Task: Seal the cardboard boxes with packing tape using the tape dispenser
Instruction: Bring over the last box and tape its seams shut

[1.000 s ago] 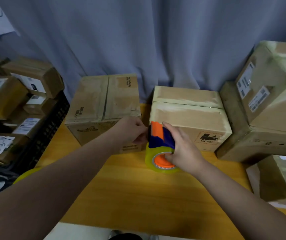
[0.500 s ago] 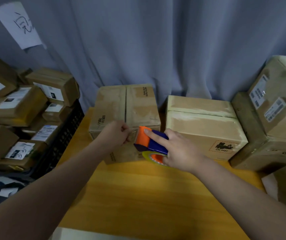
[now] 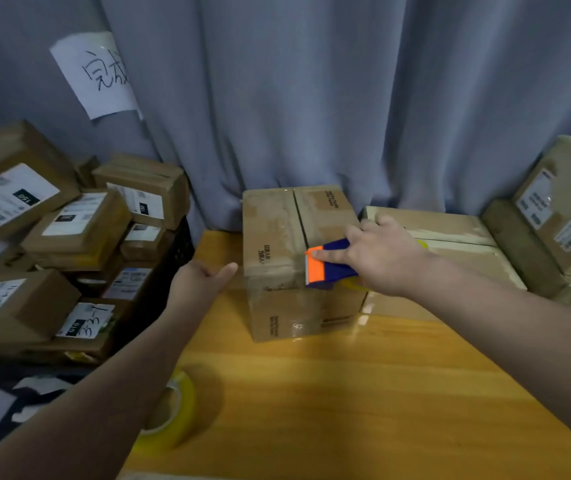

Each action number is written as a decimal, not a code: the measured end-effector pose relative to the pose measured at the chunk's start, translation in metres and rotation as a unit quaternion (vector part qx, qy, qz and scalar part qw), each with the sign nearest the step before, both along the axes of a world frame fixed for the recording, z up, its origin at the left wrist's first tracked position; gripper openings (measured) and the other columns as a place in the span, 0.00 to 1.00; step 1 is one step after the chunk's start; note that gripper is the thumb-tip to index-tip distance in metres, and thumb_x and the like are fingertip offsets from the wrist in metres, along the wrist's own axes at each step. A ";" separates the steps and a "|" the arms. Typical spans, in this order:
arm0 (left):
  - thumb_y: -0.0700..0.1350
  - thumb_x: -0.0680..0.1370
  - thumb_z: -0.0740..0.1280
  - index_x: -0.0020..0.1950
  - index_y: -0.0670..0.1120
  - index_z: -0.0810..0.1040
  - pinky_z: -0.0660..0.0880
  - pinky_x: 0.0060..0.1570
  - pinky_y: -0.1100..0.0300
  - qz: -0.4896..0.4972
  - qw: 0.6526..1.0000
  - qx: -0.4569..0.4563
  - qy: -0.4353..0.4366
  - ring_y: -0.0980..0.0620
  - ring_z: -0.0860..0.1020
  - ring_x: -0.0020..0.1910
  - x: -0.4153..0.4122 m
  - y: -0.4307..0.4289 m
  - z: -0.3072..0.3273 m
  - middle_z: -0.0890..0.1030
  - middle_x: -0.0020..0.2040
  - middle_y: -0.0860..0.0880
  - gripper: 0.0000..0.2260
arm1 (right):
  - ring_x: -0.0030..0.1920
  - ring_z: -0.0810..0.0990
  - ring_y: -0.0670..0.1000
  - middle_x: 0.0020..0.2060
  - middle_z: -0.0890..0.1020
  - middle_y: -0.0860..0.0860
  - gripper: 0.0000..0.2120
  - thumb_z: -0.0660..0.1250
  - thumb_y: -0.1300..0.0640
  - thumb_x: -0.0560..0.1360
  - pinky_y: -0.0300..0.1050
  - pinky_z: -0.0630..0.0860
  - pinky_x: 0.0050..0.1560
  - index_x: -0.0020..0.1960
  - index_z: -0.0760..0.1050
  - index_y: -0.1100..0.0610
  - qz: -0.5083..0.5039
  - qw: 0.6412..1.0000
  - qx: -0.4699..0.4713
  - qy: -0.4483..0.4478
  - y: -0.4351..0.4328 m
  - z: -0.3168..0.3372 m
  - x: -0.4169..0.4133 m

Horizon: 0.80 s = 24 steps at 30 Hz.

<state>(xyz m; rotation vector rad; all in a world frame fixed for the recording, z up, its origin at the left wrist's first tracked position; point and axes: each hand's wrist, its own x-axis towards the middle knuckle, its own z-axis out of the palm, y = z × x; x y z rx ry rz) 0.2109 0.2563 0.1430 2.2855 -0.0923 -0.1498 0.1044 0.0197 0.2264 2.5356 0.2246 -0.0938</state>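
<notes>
Dispenser (image 3: pixel 325 268) lies on the box (image 3: pixel 277 237) top, near edge, over the seam; box at far side of table (image 3: pixel 346 393). Right hand (image 3: pixel 384 258) grip wraps dispenser, forefinger along it. Left hand (image 3: pixel 197 282) relaxed, holding nothing, just left of box.

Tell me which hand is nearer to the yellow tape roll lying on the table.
Left. The left hand is beyond the tape roll; the right hand is farther right, gripping the tape dispenser on the box.
</notes>
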 end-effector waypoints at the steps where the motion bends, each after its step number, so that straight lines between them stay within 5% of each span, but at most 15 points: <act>1: 0.54 0.76 0.68 0.34 0.43 0.68 0.64 0.29 0.58 0.005 1.000 -0.002 -0.002 0.50 0.69 0.30 0.002 0.001 -0.003 0.70 0.30 0.47 0.19 | 0.58 0.73 0.58 0.58 0.71 0.54 0.31 0.54 0.54 0.81 0.51 0.64 0.58 0.76 0.42 0.37 0.001 1.000 -0.027 0.001 0.008 0.002 0.005; 8: 0.52 0.76 0.68 0.35 0.45 0.66 0.62 0.27 0.59 0.029 0.999 -0.018 -0.006 0.51 0.69 0.30 0.015 0.009 -0.017 0.69 0.31 0.48 0.17 | 0.65 0.66 0.59 0.65 0.69 0.58 0.31 0.56 0.55 0.81 0.55 0.62 0.63 0.78 0.45 0.42 -0.022 0.991 -0.128 0.039 0.045 0.006 0.022; 17: 0.53 0.76 0.68 0.46 0.42 0.71 0.63 0.28 0.60 0.038 0.999 -0.033 -0.003 0.54 0.70 0.33 0.020 0.012 -0.025 0.72 0.36 0.48 0.15 | 0.65 0.64 0.59 0.65 0.69 0.58 0.30 0.58 0.53 0.82 0.54 0.62 0.62 0.78 0.47 0.42 -0.036 0.987 -0.145 0.057 0.054 0.006 0.032; 24: 0.53 0.76 0.68 0.43 0.42 0.69 0.62 0.27 0.58 0.055 0.997 -0.044 -0.021 0.51 0.68 0.29 0.021 0.017 -0.031 0.69 0.32 0.48 0.16 | 0.66 0.64 0.60 0.66 0.69 0.58 0.30 0.58 0.54 0.82 0.55 0.62 0.63 0.78 0.46 0.42 -0.023 0.989 -0.136 0.057 0.055 0.006 0.034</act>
